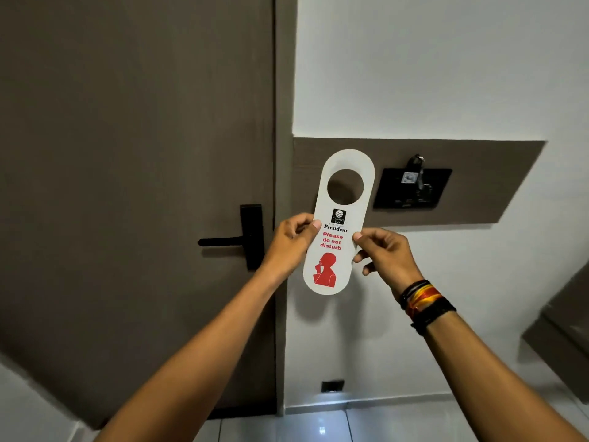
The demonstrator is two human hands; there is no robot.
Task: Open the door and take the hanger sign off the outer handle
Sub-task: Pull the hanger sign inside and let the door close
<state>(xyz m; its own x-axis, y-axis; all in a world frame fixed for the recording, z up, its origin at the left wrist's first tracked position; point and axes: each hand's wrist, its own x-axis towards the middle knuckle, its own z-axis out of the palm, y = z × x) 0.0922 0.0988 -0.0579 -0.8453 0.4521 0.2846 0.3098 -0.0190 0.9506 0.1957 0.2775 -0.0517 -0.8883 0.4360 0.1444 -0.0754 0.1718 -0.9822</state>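
Hidden and cut off around the hanger sign (pixel 338 224)

Fingers of both hands sit behind the sign; small print under its logo is unreadable; right of it, a card-holder panel (pixel 412 188) blurs.

both bare forearms rise from the lower corners of the frame and converge near its centre, the left one running up from lower left, the right one from lower right. the left hand (pixel 291 242) is curled, thumb tip pressed forward against the fingers in a pinch, knuckles turned left. the right hand (pixel 384 252) mirrors it with thumb on top and lower fingers loosely bent, its wrist wrapped in stacked black, red and yellow thread bands (pixel 425 303).
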